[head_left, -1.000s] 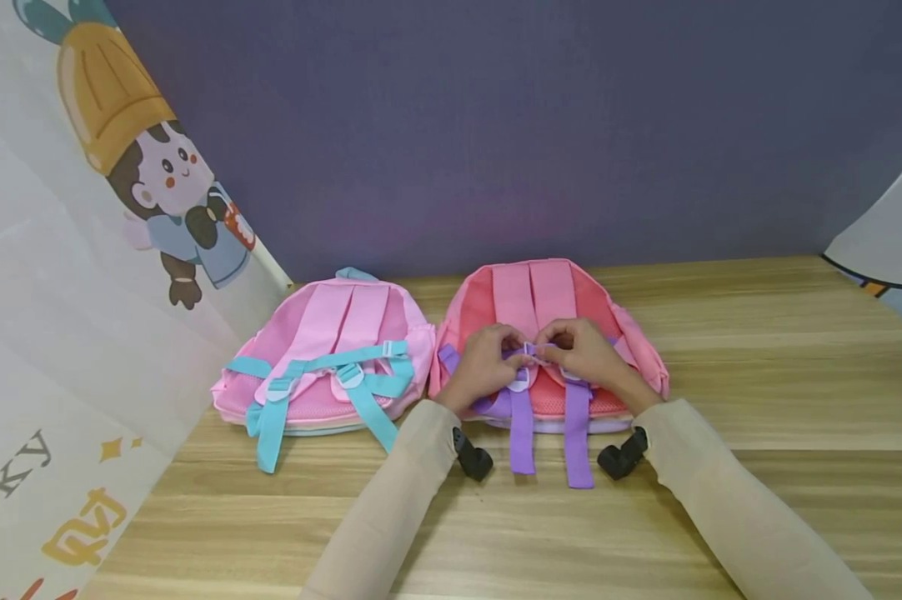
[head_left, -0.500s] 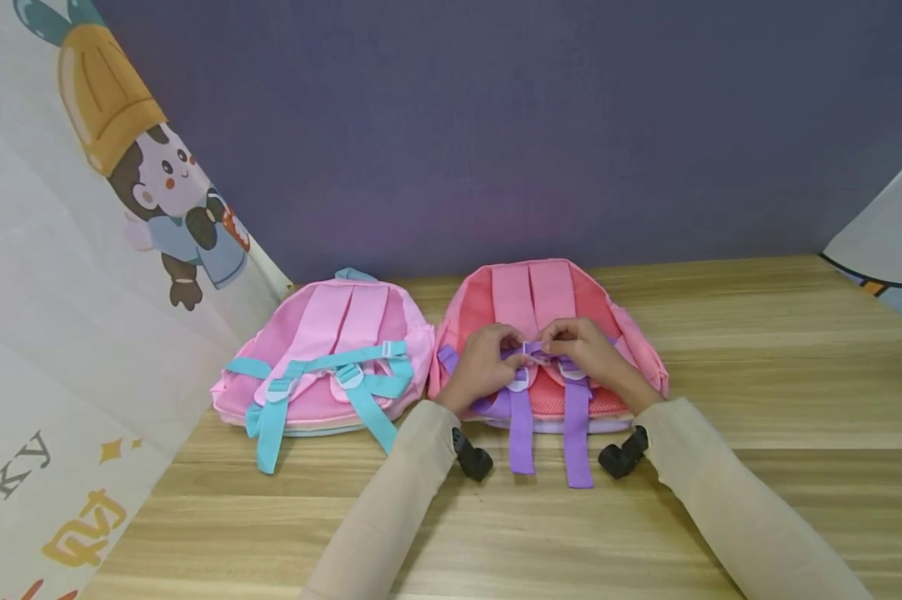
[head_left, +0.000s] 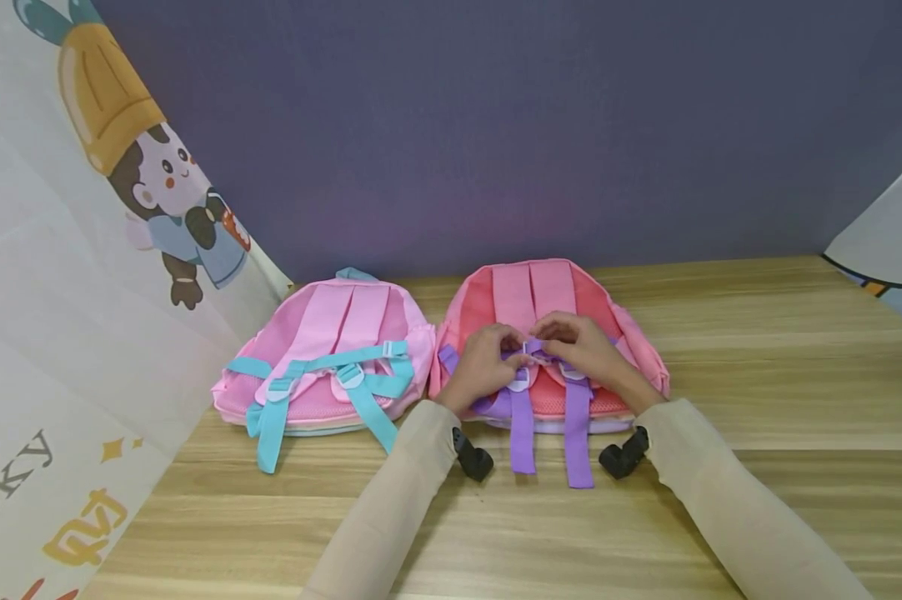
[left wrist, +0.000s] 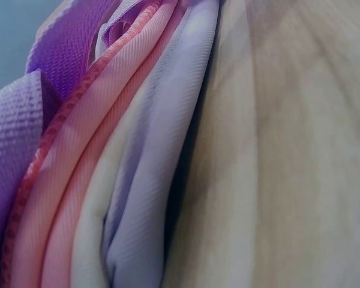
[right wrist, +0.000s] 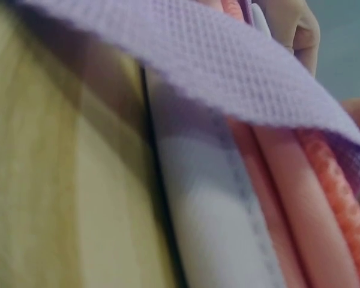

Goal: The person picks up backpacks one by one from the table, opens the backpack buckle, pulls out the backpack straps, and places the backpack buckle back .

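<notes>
A coral-pink backpack (head_left: 469,312) lies back side up on the table, its two purple strap ends (head_left: 578,442) hanging over the near edge. Across its middle runs a purple webbing strap (head_left: 536,346) with a small slide buckle (head_left: 527,350). My left hand (head_left: 484,360) pinches the strap at the buckle between thumb and fingers. Just right of it, my right hand (head_left: 584,346) pinches the same strap. The left wrist view shows layered bag edges (left wrist: 150,156); a lilac-looking strap (right wrist: 198,66) crosses the right wrist view. Fingertips are partly hidden.
A light pink backpack (head_left: 319,317) with turquoise straps (head_left: 273,437) lies against the left side of the coral one. Both are on a wood-grain table (head_left: 496,533), with a dark panel (head_left: 496,133) behind and a printed white sheet (head_left: 61,292) at left.
My right hand shifts slightly, first right and then back left and up, along the strap near the buckle. My left hand and both backpacks stay in place.
</notes>
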